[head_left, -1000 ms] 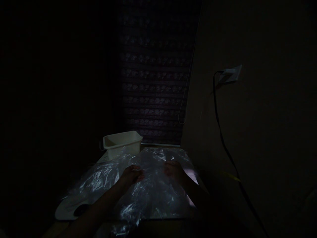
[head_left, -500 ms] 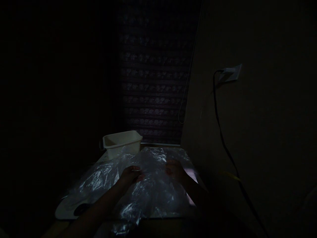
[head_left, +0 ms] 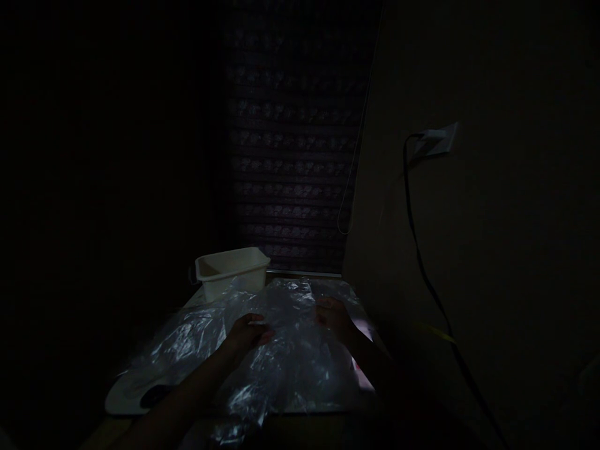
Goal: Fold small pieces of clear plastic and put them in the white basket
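The clear plastic sheeting lies crumpled across most of the bench, with part of it hanging over the near edge. Over its middle, the right hand is a little farther forward and to the right than it was a second ago, so the gap between the two hands is slightly wider. The left hand keeps nearly the same place, thumb raised and apart from the fingers, close against the plastic. The right hand's fingers are curled towards the left; in this dim light I cannot tell whether they are clamped on the sheeting.

The folds of the plastic look much as they did. A bright pinkish item shows beside the right forearm, at the right edge of the bench, and a reddish mark on it is now clearer. The pale basin has not moved; it stands at the far left of the bench, the sheeting reaching up just in front of it. A dark rounded object stays at the near left, partly behind the left forearm. The patterned blind and the cable hanging from the wall outlet are unchanged.
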### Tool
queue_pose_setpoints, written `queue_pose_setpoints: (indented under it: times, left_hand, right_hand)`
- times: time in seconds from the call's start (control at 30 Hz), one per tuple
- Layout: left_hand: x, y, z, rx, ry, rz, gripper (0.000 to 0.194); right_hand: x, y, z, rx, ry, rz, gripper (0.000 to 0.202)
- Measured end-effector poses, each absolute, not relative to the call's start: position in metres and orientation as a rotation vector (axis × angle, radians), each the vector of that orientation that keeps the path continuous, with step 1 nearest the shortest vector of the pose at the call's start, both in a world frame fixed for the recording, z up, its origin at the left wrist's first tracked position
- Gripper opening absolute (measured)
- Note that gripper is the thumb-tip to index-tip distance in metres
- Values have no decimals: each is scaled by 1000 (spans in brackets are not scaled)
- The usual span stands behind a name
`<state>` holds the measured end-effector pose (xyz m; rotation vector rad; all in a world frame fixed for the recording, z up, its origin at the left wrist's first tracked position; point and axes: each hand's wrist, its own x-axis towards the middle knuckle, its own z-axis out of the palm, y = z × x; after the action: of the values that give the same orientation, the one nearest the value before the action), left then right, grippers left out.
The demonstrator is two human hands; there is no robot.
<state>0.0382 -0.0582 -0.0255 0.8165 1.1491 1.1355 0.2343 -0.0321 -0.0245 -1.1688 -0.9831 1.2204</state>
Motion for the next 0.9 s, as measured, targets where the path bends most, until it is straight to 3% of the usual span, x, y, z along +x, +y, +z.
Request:
queue_pose_setpoints:
  times: [0.33, 0.63, 0.9]
  left_hand:
    - [62, -73, -17, 735, 1097, 1318, 26]
    - [79, -73, -25, 657, 1109, 1223, 31]
    - [69, -73, -17, 589, 993, 1101, 6]
  right_hand:
    - [226, -37, -52, -675, -759, 1589, 16]
    - [198, -41, -29, -934, -547, 1630, 3]
    - [226, -27, -12, -817, -923, 1637, 5]
